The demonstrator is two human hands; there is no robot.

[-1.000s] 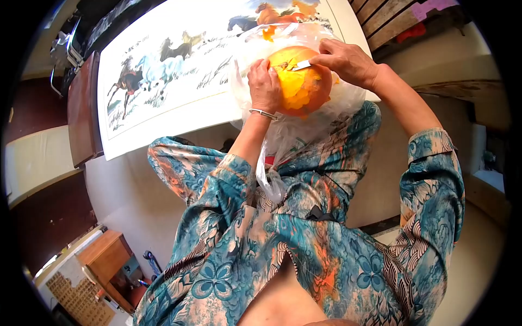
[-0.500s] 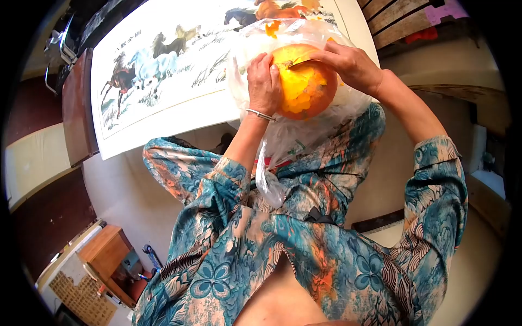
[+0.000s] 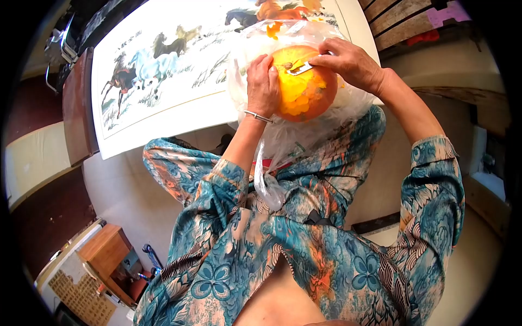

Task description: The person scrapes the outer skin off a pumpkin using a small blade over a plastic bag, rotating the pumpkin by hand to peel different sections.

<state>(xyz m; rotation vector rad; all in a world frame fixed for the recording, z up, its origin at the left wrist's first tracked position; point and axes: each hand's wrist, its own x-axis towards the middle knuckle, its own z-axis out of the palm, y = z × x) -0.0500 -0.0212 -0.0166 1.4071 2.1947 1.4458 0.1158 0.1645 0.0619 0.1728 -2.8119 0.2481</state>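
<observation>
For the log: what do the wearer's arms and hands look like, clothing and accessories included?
Both hands are ungloved. The left sleeve and right sleeve are loose, printed in teal with orange, cream and dark swirling line work, and leave the lower forearms bare. A thin silver-coloured bracelet circles the left wrist; the right wrist shows none.

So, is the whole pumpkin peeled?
No, the pumpkin has darker orange skin down its right side in the picture, next to the bright yellow peeled patch.
</observation>
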